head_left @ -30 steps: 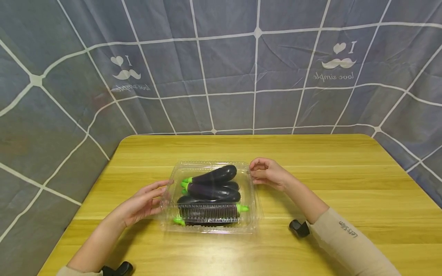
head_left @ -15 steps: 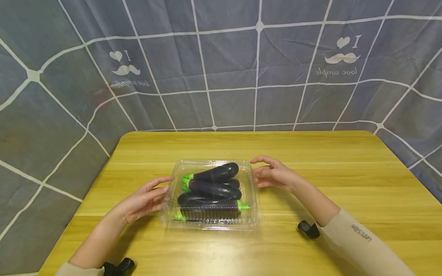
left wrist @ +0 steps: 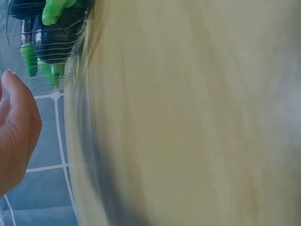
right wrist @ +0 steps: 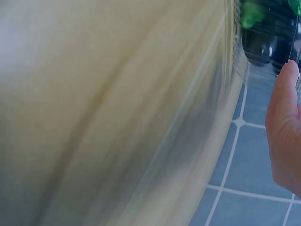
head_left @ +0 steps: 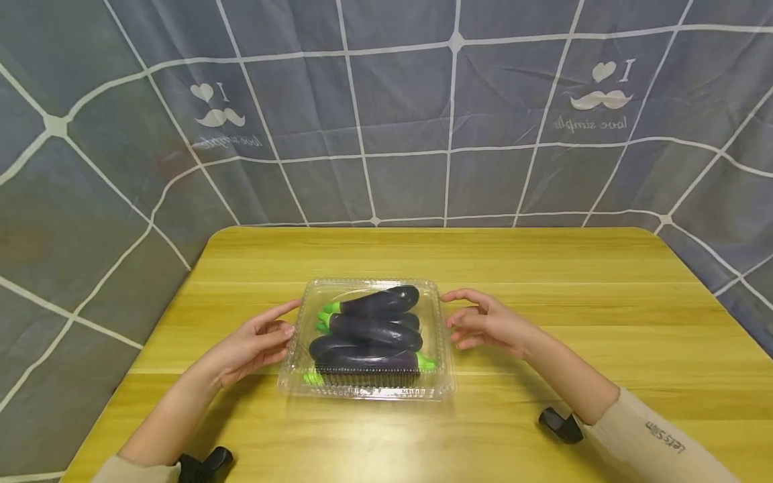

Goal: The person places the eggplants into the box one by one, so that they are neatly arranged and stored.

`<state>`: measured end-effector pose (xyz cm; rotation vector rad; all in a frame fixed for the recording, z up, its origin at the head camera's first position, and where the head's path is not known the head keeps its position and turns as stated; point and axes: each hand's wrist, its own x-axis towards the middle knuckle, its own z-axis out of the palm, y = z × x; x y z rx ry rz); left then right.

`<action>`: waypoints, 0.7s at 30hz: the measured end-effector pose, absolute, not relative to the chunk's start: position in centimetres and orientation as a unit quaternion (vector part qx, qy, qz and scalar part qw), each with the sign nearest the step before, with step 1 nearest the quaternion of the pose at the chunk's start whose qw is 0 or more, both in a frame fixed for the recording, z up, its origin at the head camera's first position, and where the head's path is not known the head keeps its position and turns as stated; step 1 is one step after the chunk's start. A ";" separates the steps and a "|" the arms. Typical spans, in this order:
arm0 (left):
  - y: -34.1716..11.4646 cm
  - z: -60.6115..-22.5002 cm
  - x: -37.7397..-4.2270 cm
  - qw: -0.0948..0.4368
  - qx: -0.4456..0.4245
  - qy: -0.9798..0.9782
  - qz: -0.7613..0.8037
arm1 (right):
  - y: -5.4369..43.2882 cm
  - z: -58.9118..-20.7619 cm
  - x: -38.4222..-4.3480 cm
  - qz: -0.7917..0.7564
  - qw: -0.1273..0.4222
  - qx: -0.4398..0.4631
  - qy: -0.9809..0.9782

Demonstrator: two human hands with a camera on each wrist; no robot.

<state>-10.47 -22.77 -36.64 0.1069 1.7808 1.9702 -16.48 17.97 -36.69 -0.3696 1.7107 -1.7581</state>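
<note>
A clear plastic clamshell box [head_left: 368, 392] sits on the table with its lid down. Several dark purple eggplants [head_left: 374, 330] with bright green stems lie inside it, seen through the lid. At the box's left side is my left hand [head_left: 256, 345], fingers extended and thumb tip at the wall; whether it touches is hard to tell. My right hand [head_left: 489, 323] hovers just off the right side, fingers loosely bent and holding nothing. In the left wrist view, the left thumb [left wrist: 21, 108] points at the box; in the right wrist view the right thumb [right wrist: 283, 94] does too.
The box stands on a yellow wood-grain table [head_left: 543, 268] with rounded far corners. Behind and to the left hangs a grey curtain [head_left: 404, 100] with white grid lines. Black wrist devices [head_left: 560, 426] sit on both forearms.
My right hand has drawn away to the right from the box, and the left hand's fingers have loosened at its left side. The box's front has settled lower, and it lies flat.
</note>
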 end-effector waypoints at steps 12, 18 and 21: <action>-23.2 -36.0 -10.3 0.251 0.061 0.691 0.675 | 17.9 -36.7 -13.9 -0.662 0.349 -0.166 0.643; -23.1 -35.8 -10.4 0.257 0.068 0.701 0.662 | 17.7 -36.5 -13.0 -0.634 0.357 -0.164 0.666; -23.2 -35.8 -10.5 0.264 0.079 0.692 0.668 | 17.5 -36.5 -12.7 -0.630 0.361 -0.166 0.667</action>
